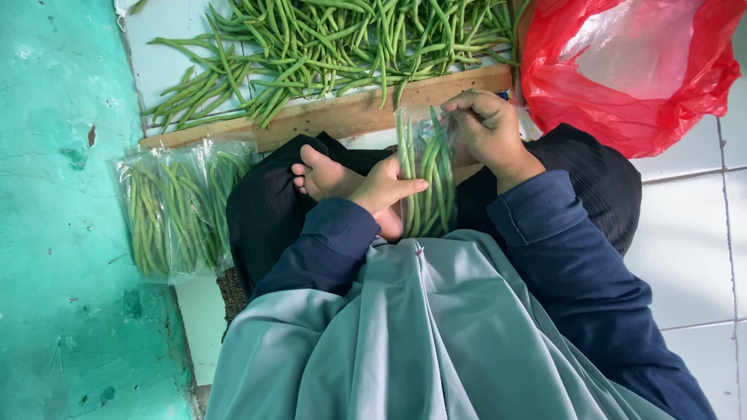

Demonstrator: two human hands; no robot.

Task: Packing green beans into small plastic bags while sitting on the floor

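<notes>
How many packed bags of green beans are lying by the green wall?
3 bags: left bag, middle bag, right bag, overlapping on the floor. More may be hidden beneath.

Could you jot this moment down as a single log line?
left hand: holds bean bag | right hand: grips bag top | loose beans: behind plank | packed bags: at left

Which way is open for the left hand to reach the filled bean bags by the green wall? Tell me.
Probably yes: the left hand is shut on the bag of beans, but nothing lies between it and the filled bags.
</notes>
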